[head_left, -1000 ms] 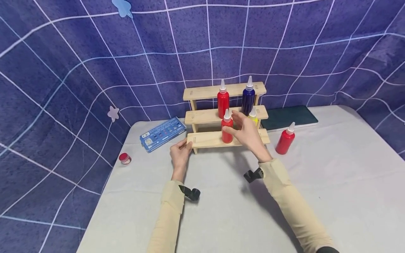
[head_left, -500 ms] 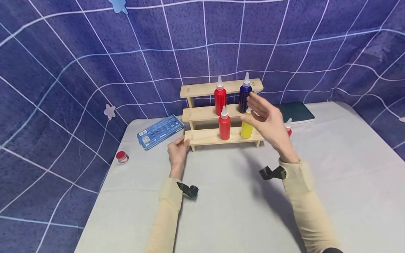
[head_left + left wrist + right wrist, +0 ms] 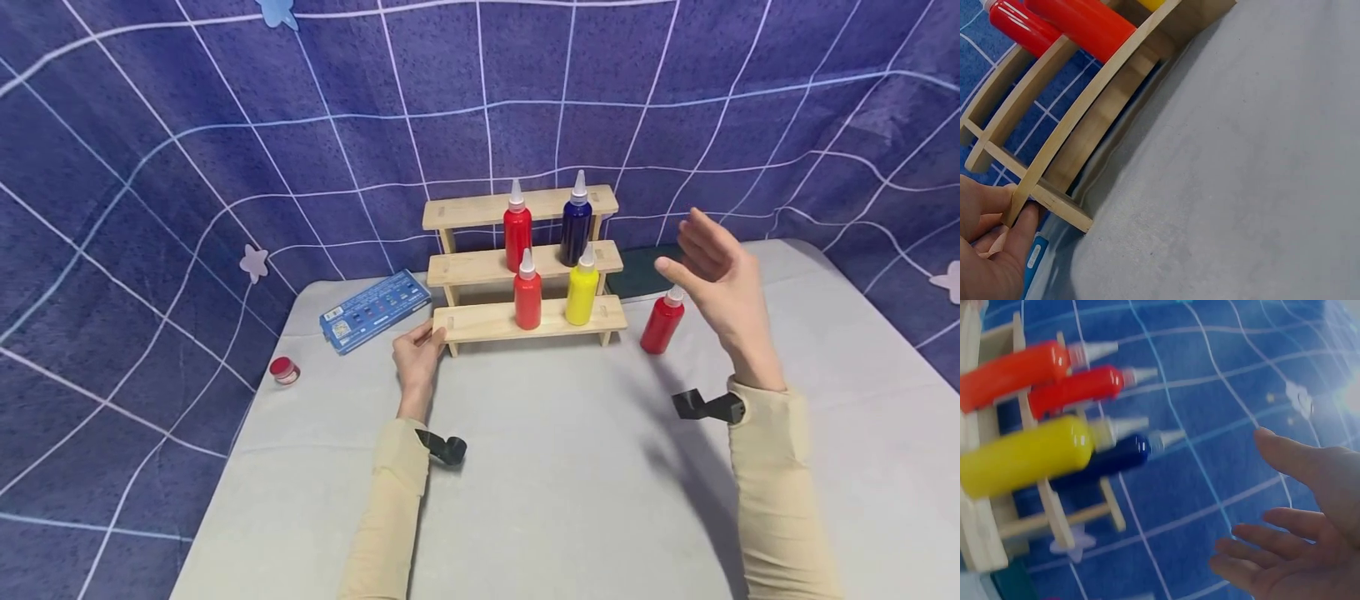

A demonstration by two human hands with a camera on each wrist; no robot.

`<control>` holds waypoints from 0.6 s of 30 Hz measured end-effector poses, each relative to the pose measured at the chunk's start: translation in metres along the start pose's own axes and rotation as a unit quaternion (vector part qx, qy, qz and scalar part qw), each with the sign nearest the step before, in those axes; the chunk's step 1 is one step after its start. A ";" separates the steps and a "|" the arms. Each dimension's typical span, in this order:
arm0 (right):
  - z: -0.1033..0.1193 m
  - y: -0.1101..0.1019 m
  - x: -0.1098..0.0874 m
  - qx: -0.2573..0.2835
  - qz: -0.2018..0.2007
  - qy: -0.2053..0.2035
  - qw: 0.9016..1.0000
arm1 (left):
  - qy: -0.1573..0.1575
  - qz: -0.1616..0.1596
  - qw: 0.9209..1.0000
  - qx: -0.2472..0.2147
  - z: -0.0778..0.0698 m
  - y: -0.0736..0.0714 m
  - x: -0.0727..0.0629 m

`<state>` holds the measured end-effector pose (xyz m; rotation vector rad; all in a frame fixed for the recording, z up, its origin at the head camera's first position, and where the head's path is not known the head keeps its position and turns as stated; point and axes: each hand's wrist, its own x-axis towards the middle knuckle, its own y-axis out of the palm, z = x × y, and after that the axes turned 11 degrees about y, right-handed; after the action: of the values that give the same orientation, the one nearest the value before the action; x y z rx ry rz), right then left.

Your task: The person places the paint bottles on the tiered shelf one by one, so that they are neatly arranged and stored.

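My left hand (image 3: 417,365) pinches the front left end of a three-tier wooden shelf (image 3: 480,322) between thumb and fingers, as the left wrist view also shows. On the lowest tier stand an orange-red squeeze bottle (image 3: 528,302) and a yellow squeeze bottle (image 3: 582,295). A red squeeze bottle (image 3: 517,238) and a dark blue squeeze bottle (image 3: 575,230) stand on the middle tier. My right hand (image 3: 727,287) is raised right of the shelf, holding nothing, with thumb and fingers apart. Another red squeeze bottle (image 3: 662,322) stands on the table just left of it, its tip close to the hand.
A blue flat box (image 3: 377,312) lies left of the shelf. A small red-lidded jar (image 3: 285,370) sits near the table's left edge. Behind the shelf's right end lies a dark green book (image 3: 637,273). A blue gridded cloth (image 3: 420,100) hangs at the back.
My right hand has left the front bottles and moved right, past the shelf's end, above the lone red bottle. The yellow bottle is now fully visible. My left hand keeps its grip on the shelf.
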<state>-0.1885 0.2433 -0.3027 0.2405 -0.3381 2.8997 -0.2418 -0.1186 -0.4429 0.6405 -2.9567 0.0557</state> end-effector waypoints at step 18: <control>-0.097 -0.025 0.021 -0.104 0.131 0.139 0.976 | -0.004 0.005 1.000 -0.004 -0.001 -0.001 -0.001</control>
<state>-0.2158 0.2950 -0.3868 -0.2603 -0.6607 3.0635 -0.2402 -0.1186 -0.4418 0.6268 -2.9671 0.0413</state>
